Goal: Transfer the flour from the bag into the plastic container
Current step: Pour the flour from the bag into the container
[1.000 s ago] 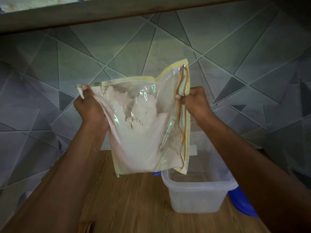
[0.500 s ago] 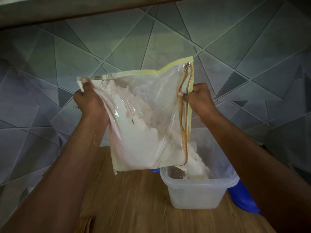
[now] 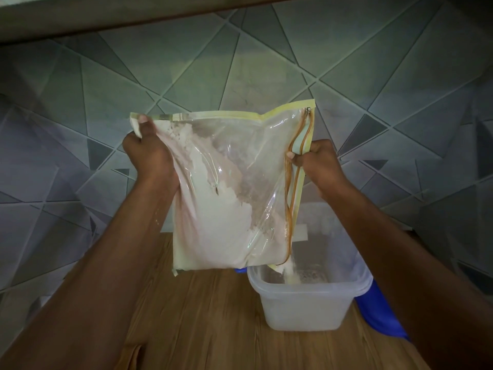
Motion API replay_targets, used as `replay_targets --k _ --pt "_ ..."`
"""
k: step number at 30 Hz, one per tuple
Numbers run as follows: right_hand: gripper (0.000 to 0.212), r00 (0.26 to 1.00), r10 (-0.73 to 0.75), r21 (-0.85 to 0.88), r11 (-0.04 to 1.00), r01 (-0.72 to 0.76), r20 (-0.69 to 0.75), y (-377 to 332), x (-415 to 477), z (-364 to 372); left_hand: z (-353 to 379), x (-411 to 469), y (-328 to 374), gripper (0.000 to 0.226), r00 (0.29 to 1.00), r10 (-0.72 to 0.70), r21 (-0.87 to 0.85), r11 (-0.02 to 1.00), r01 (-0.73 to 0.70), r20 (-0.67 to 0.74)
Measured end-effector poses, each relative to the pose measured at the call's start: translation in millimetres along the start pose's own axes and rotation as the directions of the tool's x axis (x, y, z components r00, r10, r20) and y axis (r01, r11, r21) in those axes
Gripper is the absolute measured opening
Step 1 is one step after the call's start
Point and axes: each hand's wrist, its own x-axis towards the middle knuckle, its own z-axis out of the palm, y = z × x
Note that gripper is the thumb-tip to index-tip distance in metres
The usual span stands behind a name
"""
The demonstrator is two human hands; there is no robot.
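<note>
A clear zip bag (image 3: 226,188) with yellow edging, turned on its side, hangs in the air with white flour heaped in its lower left. My left hand (image 3: 146,158) grips the bag's upper left corner. My right hand (image 3: 317,164) pinches the orange zipper edge on the right. The lower right corner of the bag sits just over a translucent plastic container (image 3: 306,308) on the wooden counter. A thin stream of flour (image 3: 290,273) falls from that corner into the container, where a small pile lies.
A blue lid (image 3: 378,313) lies behind and to the right of the container. The wooden counter (image 3: 202,321) meets a tiled wall (image 3: 80,108) with a geometric pattern directly behind. A shelf edge (image 3: 106,20) runs overhead.
Both hands have tipped the bag and lowered its right corner over the container. Flour has slid toward the zipper side and started to pour into the container.
</note>
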Motion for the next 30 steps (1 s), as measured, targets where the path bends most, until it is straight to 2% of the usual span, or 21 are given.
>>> replay_targets --k 6,9,12,16,21,24,30 --pt "0.007 0.999 0.034 0.025 0.999 -0.034 -0.011 4.7 -6.3 -4.9 6.2 -8.6 -0.8 0.024 1.000 0.006 0.015 1.000 -0.006 0.026" --pt "0.014 0.998 0.057 0.079 0.995 -0.056 -0.022 9.5 -7.6 -9.1 12.1 -15.3 0.4 0.029 0.999 0.031 0.042 0.999 -0.032 0.032" --pt "0.006 0.997 0.082 0.119 0.990 -0.081 -0.002 15.6 -9.1 -13.5 15.6 -15.5 -1.7 0.029 0.999 0.042 0.042 0.998 -0.043 0.032" --pt "0.006 0.996 0.090 0.127 0.988 -0.090 0.005 21.5 -8.9 -17.0 18.8 -15.4 -5.3 0.028 0.999 0.036 0.066 0.997 -0.038 0.030" --pt "0.006 0.999 0.033 0.148 0.989 -0.027 -0.040 28.1 -14.1 -13.1 22.5 -14.3 -7.4 0.029 0.999 0.040 0.095 0.995 -0.042 0.024" --pt "0.016 0.998 -0.003 0.151 0.989 0.012 -0.062 33.7 -14.5 -12.2 25.7 -14.1 -7.8 0.029 0.999 0.034 0.114 0.993 -0.036 0.019" --pt "0.012 0.991 -0.095 0.122 0.987 0.106 -0.092 45.0 -15.3 -14.0 34.7 -15.9 -10.7 0.028 0.998 0.048 0.136 0.989 -0.052 0.031"
